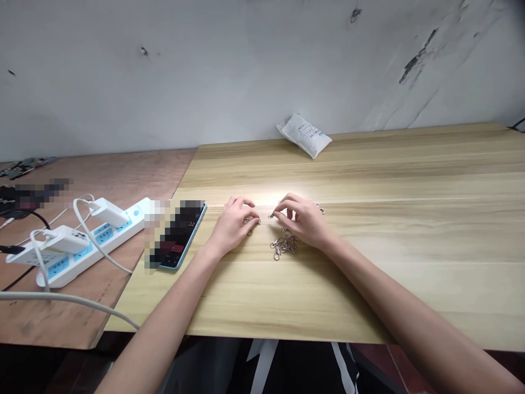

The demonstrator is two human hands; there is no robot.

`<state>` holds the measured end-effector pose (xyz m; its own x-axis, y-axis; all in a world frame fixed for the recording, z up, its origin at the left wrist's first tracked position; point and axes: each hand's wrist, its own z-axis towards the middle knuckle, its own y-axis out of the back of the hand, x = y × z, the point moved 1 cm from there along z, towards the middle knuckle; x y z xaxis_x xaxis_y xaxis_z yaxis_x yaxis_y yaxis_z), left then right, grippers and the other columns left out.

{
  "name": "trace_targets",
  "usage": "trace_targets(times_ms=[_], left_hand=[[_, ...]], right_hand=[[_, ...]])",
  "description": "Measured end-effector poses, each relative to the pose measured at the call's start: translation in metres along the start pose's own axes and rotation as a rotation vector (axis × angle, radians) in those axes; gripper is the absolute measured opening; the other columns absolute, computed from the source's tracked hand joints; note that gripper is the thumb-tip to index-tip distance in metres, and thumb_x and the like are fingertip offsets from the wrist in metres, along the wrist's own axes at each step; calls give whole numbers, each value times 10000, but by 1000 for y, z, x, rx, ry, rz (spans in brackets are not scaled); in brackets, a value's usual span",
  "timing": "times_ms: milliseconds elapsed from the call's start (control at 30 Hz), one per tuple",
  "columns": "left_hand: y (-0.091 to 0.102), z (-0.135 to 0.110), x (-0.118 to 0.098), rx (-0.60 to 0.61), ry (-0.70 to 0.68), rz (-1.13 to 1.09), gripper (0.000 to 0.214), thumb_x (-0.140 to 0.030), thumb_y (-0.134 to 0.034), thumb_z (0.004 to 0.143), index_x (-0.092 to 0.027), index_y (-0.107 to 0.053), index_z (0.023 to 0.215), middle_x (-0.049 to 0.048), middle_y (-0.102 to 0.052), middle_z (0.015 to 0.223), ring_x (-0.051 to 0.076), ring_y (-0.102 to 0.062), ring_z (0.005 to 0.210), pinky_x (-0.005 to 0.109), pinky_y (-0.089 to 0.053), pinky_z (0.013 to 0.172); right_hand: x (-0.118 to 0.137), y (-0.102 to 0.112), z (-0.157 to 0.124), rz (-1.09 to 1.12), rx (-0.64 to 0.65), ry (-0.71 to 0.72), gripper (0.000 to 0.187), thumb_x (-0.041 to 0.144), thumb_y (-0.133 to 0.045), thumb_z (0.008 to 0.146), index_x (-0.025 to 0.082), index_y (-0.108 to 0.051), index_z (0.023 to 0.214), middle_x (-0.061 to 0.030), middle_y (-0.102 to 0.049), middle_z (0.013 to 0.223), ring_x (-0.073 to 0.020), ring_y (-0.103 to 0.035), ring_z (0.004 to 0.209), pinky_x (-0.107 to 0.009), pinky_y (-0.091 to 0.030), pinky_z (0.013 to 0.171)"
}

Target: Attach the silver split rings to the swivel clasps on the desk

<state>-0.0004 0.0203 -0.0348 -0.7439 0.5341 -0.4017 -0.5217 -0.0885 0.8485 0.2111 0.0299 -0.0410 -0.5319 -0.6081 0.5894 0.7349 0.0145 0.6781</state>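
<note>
Presently: wooden table (369, 230); left hand (233, 225) and right hand (305, 220) rest on it, fingertips facing. Heap of metal clasps (284, 244) lies just beside right palm. Left pinches a small ring (251, 223), right pinches one clasp (271, 215). Best brace wrists on wood, grip at fingertips

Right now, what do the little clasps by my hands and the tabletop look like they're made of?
The clasps look like metal, silvery and polished: they glint under the light. The tabletop looks like pale wood or a wood-grain laminate, smooth and matt, with long grain streaks; I cannot tell which.
</note>
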Motion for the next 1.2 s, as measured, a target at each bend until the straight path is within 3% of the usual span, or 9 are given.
trace_targets(times_ms=[233, 667, 967, 1200], left_hand=[[-1, 0, -6, -133, 18, -26, 108, -290, -627, 884, -237, -720, 889, 50, -637, 1056, 229, -517, 1020, 398, -424, 907], [-3, -1, -4, -52, 14, 73, 91, -296, -656, 861, -241, -718, 823, 41, -639, 1123, 256, -499, 1070, 434, -404, 923], [-1, -1, -5, -39, -46, 183, 111, -271, -654, 862, -222, -708, 779, 50, -656, 1130, 276, -503, 1098, 440, -407, 892], [0, -3, -7, -15, -63, 150, 108, -215, -632, 871, -231, -723, 815, 53, -598, 1277, 290, -463, 1210, 485, -402, 945]], right_hand=[[2, -1, 0, -76, 10, 31, 166, 264, -533, 923, 196, -674, 869, -39, -631, 874, -103, -544, 611, -247, -385, 596], [-2, -7, -2, -188, 71, 69, 138, 176, -557, 880, 211, -683, 835, -21, -644, 852, -101, -516, 604, -237, -312, 546], [4, -3, -3, -113, 16, 49, 106, 198, -539, 880, 202, -622, 814, -9, -605, 813, -102, -502, 620, -232, -340, 567], [4, -6, -3, -138, 23, 132, 177, 213, -487, 933, 209, -651, 867, -31, -630, 821, -134, -537, 704, -246, -340, 578]])
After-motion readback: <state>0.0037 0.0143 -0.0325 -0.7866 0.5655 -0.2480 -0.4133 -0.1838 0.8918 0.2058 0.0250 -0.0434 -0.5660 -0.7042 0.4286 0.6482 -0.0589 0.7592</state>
